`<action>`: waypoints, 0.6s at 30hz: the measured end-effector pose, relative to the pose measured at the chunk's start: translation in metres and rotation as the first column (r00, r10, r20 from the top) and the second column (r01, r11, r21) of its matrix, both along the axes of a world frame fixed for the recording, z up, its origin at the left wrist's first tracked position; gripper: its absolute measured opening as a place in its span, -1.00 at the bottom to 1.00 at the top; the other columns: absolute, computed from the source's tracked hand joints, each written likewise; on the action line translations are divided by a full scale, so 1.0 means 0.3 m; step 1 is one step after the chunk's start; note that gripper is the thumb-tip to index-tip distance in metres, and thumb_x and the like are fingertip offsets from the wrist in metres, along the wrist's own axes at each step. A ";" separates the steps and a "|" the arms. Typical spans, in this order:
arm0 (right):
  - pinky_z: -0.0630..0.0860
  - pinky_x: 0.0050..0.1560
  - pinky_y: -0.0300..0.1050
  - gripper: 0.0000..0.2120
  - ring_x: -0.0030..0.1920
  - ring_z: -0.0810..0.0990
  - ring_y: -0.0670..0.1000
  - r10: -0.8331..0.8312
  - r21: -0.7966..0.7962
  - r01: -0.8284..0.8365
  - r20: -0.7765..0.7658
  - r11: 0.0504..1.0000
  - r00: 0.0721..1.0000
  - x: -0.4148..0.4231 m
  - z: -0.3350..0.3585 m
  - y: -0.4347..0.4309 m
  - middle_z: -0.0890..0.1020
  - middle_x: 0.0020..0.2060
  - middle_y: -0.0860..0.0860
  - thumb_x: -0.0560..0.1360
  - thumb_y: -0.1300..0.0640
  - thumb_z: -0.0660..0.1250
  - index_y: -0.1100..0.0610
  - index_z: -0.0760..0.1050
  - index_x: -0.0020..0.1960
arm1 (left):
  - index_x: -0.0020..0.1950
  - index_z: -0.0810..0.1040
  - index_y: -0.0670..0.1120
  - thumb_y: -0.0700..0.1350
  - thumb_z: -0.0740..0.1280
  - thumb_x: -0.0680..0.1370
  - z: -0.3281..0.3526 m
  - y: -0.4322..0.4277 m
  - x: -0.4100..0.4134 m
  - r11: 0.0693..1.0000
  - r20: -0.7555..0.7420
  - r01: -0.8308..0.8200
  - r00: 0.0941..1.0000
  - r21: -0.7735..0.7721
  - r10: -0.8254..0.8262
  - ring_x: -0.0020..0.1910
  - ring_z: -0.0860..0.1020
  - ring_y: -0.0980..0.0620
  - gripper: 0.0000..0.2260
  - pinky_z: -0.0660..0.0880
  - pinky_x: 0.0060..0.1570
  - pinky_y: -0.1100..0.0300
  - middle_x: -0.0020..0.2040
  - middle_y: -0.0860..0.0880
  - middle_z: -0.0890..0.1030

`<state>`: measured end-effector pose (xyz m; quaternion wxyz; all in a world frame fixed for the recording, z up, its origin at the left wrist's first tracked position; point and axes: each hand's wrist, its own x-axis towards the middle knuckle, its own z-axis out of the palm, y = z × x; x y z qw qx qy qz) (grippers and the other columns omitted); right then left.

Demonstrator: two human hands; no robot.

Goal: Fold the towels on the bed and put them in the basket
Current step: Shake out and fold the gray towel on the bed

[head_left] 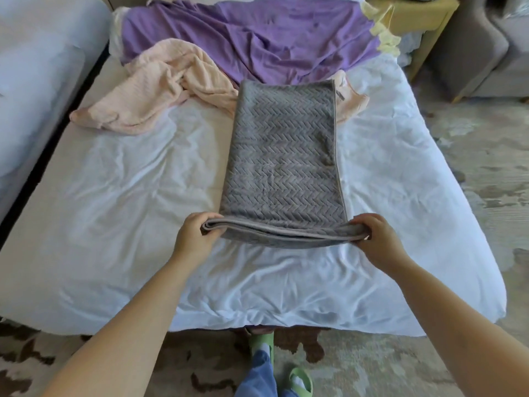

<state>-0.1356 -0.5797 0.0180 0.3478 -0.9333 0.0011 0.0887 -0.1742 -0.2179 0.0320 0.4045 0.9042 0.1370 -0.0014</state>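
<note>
- Gripping the near corners of a grey towel [282, 156], the left hand [197, 237] and right hand [376, 240] each pinch its layered edge.
- It lies lengthwise in a long folded strip on the white bed [114, 224].
- Beyond it lie a crumpled pink towel [160, 87] and a purple towel [257, 38].

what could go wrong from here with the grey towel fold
1. The left hand and right hand pinch only the near corners of the grey towel. The layered edge sags between them, so the layers may slip out of line when lifted.
2. Its far end overlaps the pink towel, so the next fold could drag or trap that one.
</note>
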 end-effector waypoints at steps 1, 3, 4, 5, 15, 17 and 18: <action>0.34 0.01 -0.23 -0.76 0.08 0.54 0.19 -0.022 -0.006 0.022 0.045 1.000 0.999 0.045 0.001 0.004 0.54 0.03 0.15 0.35 0.35 0.47 0.27 0.60 0.02 | 0.02 0.61 -0.08 -0.16 0.44 0.47 0.000 0.009 0.057 1.000 -0.015 -0.011 1.000 -0.023 0.011 -0.02 0.54 -0.04 -0.85 0.41 -0.05 0.20 -0.05 -0.03 0.55; 0.40 0.01 -0.01 -0.89 0.00 0.52 0.20 -0.072 0.004 0.072 0.104 0.997 0.992 0.148 -0.012 0.009 0.55 -0.07 0.16 0.42 0.28 0.43 0.23 0.62 -0.06 | -0.01 0.57 -0.09 -0.08 0.42 0.50 -0.010 0.030 0.181 0.995 -0.023 -0.078 0.997 -0.059 0.077 -0.10 0.54 -0.04 -0.87 0.45 -0.11 0.13 -0.10 -0.05 0.58; 0.43 0.03 0.05 -0.93 -0.02 0.50 0.18 -0.104 0.027 0.102 0.093 0.994 0.990 0.202 -0.022 0.011 0.56 -0.10 0.15 0.45 0.22 0.42 0.19 0.62 -0.07 | -0.04 0.55 -0.09 -0.05 0.39 0.52 -0.017 0.038 0.245 0.991 -0.022 -0.114 0.993 -0.068 0.112 -0.13 0.53 -0.02 -0.87 0.43 -0.15 0.15 -0.13 -0.04 0.58; 0.44 -0.01 0.03 -0.94 -0.07 0.50 0.15 -0.155 0.086 0.152 0.040 0.985 0.987 0.253 -0.032 0.017 0.57 -0.13 0.12 0.47 0.16 0.40 0.13 0.60 -0.07 | -0.05 0.52 -0.08 -0.02 0.35 0.54 -0.026 0.044 0.309 0.988 -0.028 -0.131 0.991 -0.077 0.129 -0.16 0.51 0.03 -0.86 0.39 -0.20 0.20 -0.15 -0.01 0.57; 0.36 -0.08 -0.04 -0.77 -0.08 0.47 0.11 -0.421 0.100 0.430 -0.104 0.897 0.901 0.703 -0.271 0.137 0.52 -0.10 0.08 0.60 -0.11 0.10 0.00 0.35 0.15 | 0.07 0.39 -0.12 0.02 0.07 0.65 -0.270 0.033 0.801 0.990 -0.131 -0.141 0.981 0.021 0.142 -0.04 0.48 -0.15 -0.77 0.37 -0.11 0.05 -0.13 -0.09 0.51; 0.37 -0.11 -0.01 -0.77 -0.08 0.48 0.13 -0.411 0.033 0.417 -0.107 0.908 0.905 0.748 -0.311 0.140 0.52 -0.12 0.08 0.60 -0.12 0.08 -0.01 0.35 0.13 | 0.12 0.36 -0.12 0.06 0.04 0.65 -0.324 0.042 0.842 0.983 -0.122 -0.128 0.982 0.135 0.145 -0.03 0.52 -0.23 -0.73 0.44 -0.10 -0.04 -0.04 -0.20 0.56; 0.39 -0.12 0.00 -0.78 -0.07 0.50 0.16 -0.410 -0.005 0.412 -0.108 0.911 0.906 0.766 -0.327 0.138 0.53 -0.13 0.09 0.60 -0.13 0.08 -0.02 0.35 0.11 | 0.12 0.34 -0.10 0.08 0.03 0.65 -0.350 0.047 0.855 0.973 -0.121 -0.106 0.984 0.203 0.132 -0.05 0.52 -0.25 -0.72 0.44 -0.15 -0.04 -0.04 -0.21 0.57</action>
